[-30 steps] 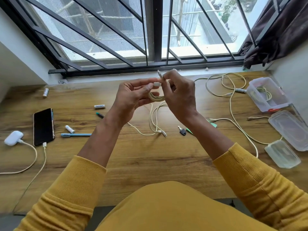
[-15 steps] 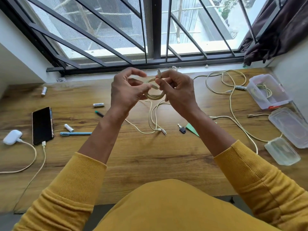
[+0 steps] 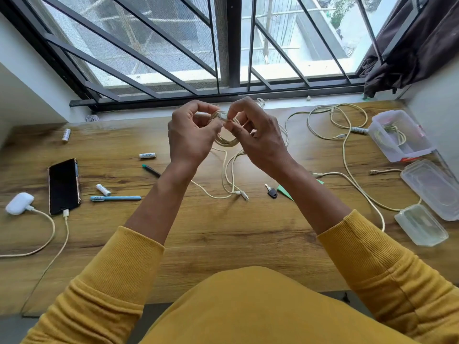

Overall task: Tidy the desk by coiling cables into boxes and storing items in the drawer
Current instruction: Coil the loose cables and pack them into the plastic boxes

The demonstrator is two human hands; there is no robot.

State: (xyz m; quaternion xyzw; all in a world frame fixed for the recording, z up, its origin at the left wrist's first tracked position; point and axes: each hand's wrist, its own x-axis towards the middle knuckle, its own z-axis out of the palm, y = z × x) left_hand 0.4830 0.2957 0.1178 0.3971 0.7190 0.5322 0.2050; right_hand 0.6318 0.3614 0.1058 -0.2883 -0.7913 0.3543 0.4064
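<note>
Above the middle of the wooden desk (image 3: 223, 234) I hold a cream cable coil (image 3: 224, 141) between both hands. My left hand (image 3: 191, 137) grips the coil's left side. My right hand (image 3: 258, 140) pinches the cable's white plug end at the top of the coil. Another cream cable (image 3: 229, 175) lies on the desk below my hands, its plugs (image 3: 242, 194) near the middle. An open clear box (image 3: 400, 137) at the right holds a coiled cable. Two clear lids (image 3: 432, 187) lie nearer me.
A long cream cable (image 3: 347, 157) loops across the right of the desk. At the left lie a black phone (image 3: 64, 186), a white earbud case (image 3: 19, 203), both plugged in, several batteries (image 3: 147, 155), a blue pen (image 3: 115, 198) and a dark pen (image 3: 151, 170). A small key (image 3: 271, 191) and a green paper scrap lie right of centre.
My hands have closed in on the coil; the plug end that stuck up is now bent down onto the coil's top by my right fingers. The camera view shifted slightly.
</note>
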